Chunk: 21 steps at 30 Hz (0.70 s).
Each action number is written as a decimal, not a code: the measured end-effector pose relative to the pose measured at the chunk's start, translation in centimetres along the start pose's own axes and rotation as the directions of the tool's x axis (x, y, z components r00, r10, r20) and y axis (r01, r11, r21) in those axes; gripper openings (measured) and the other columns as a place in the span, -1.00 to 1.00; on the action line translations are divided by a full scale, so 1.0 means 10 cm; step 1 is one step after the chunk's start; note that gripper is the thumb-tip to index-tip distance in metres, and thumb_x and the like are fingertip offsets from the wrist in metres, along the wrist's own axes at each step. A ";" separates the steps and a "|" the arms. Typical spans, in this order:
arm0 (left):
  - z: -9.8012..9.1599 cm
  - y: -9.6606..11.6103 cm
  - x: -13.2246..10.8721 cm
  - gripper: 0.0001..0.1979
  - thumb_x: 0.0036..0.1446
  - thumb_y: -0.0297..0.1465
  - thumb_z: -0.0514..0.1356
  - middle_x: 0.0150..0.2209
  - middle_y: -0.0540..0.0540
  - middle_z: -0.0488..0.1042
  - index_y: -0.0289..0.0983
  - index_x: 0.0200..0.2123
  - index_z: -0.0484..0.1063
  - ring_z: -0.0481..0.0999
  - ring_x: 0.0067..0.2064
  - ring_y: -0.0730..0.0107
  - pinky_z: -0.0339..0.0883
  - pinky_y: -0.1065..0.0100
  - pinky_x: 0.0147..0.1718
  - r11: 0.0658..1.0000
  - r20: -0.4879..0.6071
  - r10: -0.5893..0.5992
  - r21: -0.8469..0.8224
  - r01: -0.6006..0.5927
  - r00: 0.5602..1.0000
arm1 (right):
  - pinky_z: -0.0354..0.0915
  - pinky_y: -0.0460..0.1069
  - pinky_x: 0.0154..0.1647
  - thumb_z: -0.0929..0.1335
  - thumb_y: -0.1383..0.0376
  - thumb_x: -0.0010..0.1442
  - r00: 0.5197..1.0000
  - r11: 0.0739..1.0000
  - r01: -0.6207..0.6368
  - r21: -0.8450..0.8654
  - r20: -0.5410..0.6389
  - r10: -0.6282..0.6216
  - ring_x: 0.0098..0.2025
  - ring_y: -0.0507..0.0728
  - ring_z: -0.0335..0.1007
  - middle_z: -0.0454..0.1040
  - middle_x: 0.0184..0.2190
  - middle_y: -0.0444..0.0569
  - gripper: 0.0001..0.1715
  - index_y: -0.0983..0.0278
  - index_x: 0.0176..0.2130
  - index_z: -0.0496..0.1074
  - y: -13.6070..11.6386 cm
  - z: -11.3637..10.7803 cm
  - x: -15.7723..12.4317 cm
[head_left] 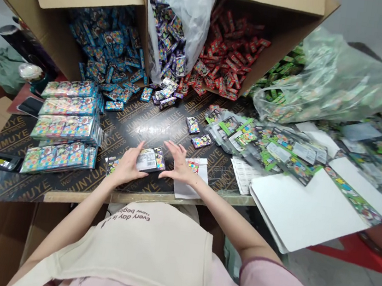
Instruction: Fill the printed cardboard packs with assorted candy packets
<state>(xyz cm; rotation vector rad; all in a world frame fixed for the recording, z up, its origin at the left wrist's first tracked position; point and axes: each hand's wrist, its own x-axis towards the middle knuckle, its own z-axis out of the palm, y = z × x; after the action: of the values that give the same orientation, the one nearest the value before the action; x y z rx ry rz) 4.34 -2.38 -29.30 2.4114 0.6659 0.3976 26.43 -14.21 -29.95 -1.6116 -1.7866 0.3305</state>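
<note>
A flat pack with a pale label (147, 160) and a colourful right edge lies on the dark printed table between my hands. My left hand (129, 165) rests on its left end, thumb and fingers apart. At the pack's right edge is my right hand (178, 164), fingers spread and curved, with the thumb near the lower corner. Under and beside the right hand lies a white sheet (189, 187) with a small red packet (193, 166) on it. Two small dark packets (192, 125) (201, 141) lie beyond the right hand.
Stacked colourful packs (59, 157) stand at the left. Boxes hold blue packets (109, 45) and red packets (231, 59), with a bag of purple packets (171, 43) between them. Green-edged pouches (270, 146), a plastic bag (334, 81) and white boards (297, 207) lie at the right.
</note>
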 end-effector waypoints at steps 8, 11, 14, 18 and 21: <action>0.07 -0.04 0.09 0.20 -0.18 -0.28 0.42 0.07 -0.21 0.33 -0.18 0.36 -0.32 0.33 0.03 0.05 0.23 0.08 0.03 0.999 -0.026 -0.022 0.042 0.023 0.999 | -0.17 0.28 0.28 0.20 0.12 0.31 0.999 0.999 -0.010 0.050 -0.042 0.012 0.14 0.21 0.31 0.43 0.09 0.08 -0.32 0.16 0.33 -0.05 -0.09 -0.02 0.03; 0.13 -0.10 0.12 0.16 -0.19 -0.27 0.42 0.08 -0.25 0.30 -0.21 0.36 -0.24 0.30 0.05 -0.01 0.21 0.04 0.03 0.992 -0.003 -0.047 0.117 0.047 0.999 | -0.05 0.26 0.24 0.25 0.11 0.26 0.951 0.988 -0.154 -0.024 -0.273 0.142 0.17 0.26 0.24 0.43 0.07 0.09 -0.30 0.19 0.30 0.03 0.22 -0.13 0.39; 0.20 -0.14 0.13 0.05 -0.15 -0.25 0.40 0.10 -0.28 0.28 -0.25 0.33 -0.09 0.27 0.09 -0.02 0.17 0.02 0.06 0.983 0.033 -0.051 0.176 0.044 0.998 | 0.00 0.30 0.21 0.39 0.06 0.08 0.909 0.948 -0.295 -0.124 -0.343 0.238 0.28 0.37 0.03 0.13 0.28 0.21 -0.12 0.22 0.28 0.08 0.68 -0.22 0.92; 0.30 -0.16 0.10 -0.12 -0.06 -0.19 0.35 0.11 -0.24 0.27 -0.23 0.28 0.07 0.24 0.12 -0.02 0.12 0.00 0.11 0.974 0.019 -0.062 0.217 0.057 0.998 | 0.01 0.39 0.17 0.40 0.35 0.03 0.857 0.855 -0.478 -0.199 -0.320 0.404 0.34 0.47 -0.16 -0.17 0.36 0.36 -0.06 0.31 0.31 0.02 1.21 -0.33 1.61; 0.33 -0.15 0.10 -0.14 -0.05 -0.21 0.34 0.12 -0.23 0.27 -0.21 0.28 0.08 0.24 0.12 -0.02 0.12 0.00 0.12 0.975 0.001 -0.065 0.212 0.063 0.998 | 0.08 0.34 0.14 0.34 0.45 0.05 0.856 0.869 -0.470 -0.154 -0.322 0.405 0.28 0.41 0.02 0.01 0.31 0.36 -0.24 0.36 0.24 0.16 1.41 -0.45 1.96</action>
<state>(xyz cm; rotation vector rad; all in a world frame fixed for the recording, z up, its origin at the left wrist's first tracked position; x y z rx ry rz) 6.00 -2.37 -32.67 2.5823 0.8171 0.3030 40.51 5.92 -29.01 -2.1183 -1.2611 0.0926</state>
